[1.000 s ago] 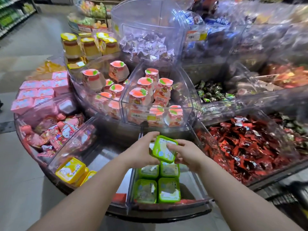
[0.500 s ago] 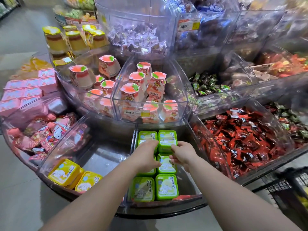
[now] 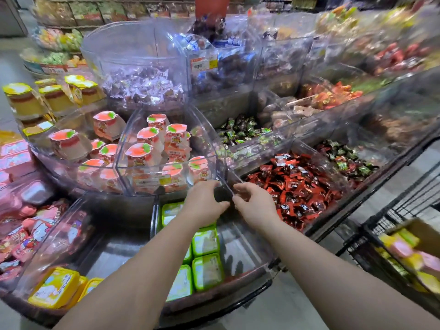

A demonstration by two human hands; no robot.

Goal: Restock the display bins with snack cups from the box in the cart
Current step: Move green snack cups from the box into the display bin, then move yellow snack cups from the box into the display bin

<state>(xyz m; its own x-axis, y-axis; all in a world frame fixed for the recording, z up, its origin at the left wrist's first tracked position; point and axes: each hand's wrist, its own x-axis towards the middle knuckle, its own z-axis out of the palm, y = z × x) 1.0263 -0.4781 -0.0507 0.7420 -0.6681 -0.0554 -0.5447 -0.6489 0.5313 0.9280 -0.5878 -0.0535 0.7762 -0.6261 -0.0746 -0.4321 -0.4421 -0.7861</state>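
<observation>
- The landmark is the clear plastic bin (image 3: 240,248) at the front of the round display, a wedge-shaped, glossy, hard-walled compartment.
- Inside that bin, along its left wall, lie the green snack cups (image 3: 206,270): squat, rounded-square tubs with bright lime rims and pale foil-like lids, set in two columns running from front to back. The right part of the bin floor shows bare, shiny metal.
- The left hand (image 3: 203,202) hangs above the rear of the bin, fingers loosely curled and pointing toward the back wall; it holds nothing visible.
- The right hand (image 3: 253,202) is just beside the left hand, over the bin's right wall, fingers loosely bent and slightly spread, with no cup in them.
- Left of the bin, a neighbouring clear compartment holds yellow snack cups (image 3: 56,287) of the same tub shape.
- Behind the bin, a raised clear tier holds peach-lidded cups (image 3: 142,148), taller and round, with milky walls.
- Right of the bin lies a heap of crinkly red wrapped sweets (image 3: 300,184).
- Far right of the bin, a black wire cart (image 3: 371,236) carries a cardboard box (image 3: 423,232) with blurred yellow and pink cups inside.
</observation>
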